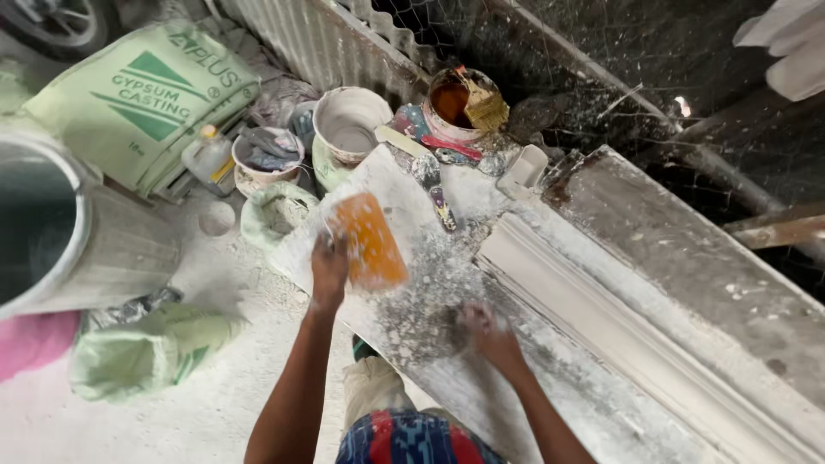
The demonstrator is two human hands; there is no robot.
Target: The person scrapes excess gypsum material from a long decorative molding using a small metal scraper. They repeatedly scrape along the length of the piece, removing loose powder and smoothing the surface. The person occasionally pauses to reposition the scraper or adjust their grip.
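My left hand point(329, 268) grips the lower left edge of a flat orange plastic scraper point(369, 241), held tilted just above the near end of a white, plaster-dusted workbench point(653, 283). My right hand point(488, 331) rests with fingers curled on a dark grey, crumbly patch of plaster point(421, 301) on the bench top; it is too blurred to tell whether it holds anything. A long white moulded plaster cornice point(619, 326) lies along the bench to the right of both hands.
Beyond the scraper lie a putty knife point(436, 191), a tin of brown liquid with a brush point(464, 101), a white bowl point(351, 122) and a small white cup point(526, 165). On the floor at left stand a grey bucket point(60, 223), green gypsum sacks point(142, 99) and a plastic bottle point(209, 155).
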